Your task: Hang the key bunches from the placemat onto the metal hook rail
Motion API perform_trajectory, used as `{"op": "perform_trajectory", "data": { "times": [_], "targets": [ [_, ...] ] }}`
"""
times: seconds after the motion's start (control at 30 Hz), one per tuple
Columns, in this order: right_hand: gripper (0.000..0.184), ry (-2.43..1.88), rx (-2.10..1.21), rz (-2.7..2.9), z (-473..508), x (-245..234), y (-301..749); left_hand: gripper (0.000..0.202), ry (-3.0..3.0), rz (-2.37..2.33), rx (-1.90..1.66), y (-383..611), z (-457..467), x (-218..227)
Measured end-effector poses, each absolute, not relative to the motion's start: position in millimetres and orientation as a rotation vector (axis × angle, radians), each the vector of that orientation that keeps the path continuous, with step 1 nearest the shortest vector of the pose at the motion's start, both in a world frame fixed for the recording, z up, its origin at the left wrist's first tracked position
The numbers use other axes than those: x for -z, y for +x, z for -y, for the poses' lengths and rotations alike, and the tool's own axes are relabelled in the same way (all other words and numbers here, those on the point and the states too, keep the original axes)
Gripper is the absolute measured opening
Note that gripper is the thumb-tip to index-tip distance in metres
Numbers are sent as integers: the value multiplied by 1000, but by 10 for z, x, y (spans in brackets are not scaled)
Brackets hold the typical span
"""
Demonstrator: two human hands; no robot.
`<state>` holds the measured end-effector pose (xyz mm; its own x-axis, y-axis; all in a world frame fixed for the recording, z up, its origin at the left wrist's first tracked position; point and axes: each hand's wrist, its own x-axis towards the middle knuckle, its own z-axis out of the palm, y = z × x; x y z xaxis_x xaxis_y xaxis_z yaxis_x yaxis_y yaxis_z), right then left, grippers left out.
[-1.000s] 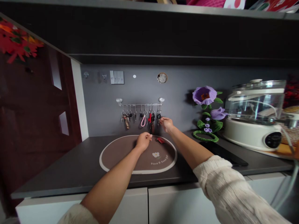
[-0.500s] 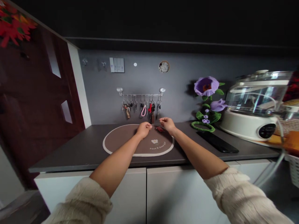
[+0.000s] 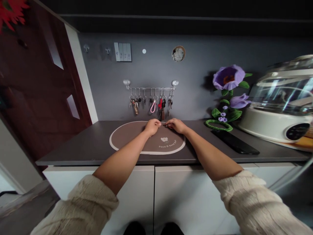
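Over the back part of an oval brown mat (image 3: 132,138), both of my hands are close together. My left hand (image 3: 153,126) is closed with its fingertips pinched; whatever lies between them is too small to make out. Just right of it, my right hand (image 3: 176,125) bends its fingers down onto a small reddish-brown key fob (image 3: 169,126) with a bit of metal at its end. The right fingers cover most of the fob. Behind the hands, a clear rail (image 3: 151,88) on the wall carries several key bunches, one with a pink loop (image 3: 153,106).
A purple flower ornament (image 3: 230,77) with a green ring base stands to the right, beside a black phone (image 3: 234,142). Farther right sits a white appliance (image 3: 271,122) with a clear top. A dark cabinet (image 3: 156,24) overhangs the counter (image 3: 80,143).
My right hand has lowered onto the reddish-brown fob, which lay on the mat below it before. My left hand stays pinched beside it. The view has tilted down and shifted.
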<state>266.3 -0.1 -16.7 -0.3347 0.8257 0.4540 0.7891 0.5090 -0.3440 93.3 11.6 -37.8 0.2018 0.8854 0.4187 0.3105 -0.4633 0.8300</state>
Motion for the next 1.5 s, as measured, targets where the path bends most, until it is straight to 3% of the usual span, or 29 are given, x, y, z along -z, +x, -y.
{"op": "perform_trajectory", "data": {
  "times": [0.53,0.87,1.2,1.5],
  "targets": [
    [3,-1258,-308,1969,48,67,2617,10,1876,-1042,-1277,929,-104,349],
    [16,-1178,-475,1867,77,28,2566,14,1939,-906,-1322,952,-77,302],
    [16,-1153,-565,1750,170,-32,2462,16,2058,-869,-1385,952,-71,269],
    [21,-948,-836,1650,227,-35,2427,12,1732,-847,-1378,942,18,174]
  ]
}}
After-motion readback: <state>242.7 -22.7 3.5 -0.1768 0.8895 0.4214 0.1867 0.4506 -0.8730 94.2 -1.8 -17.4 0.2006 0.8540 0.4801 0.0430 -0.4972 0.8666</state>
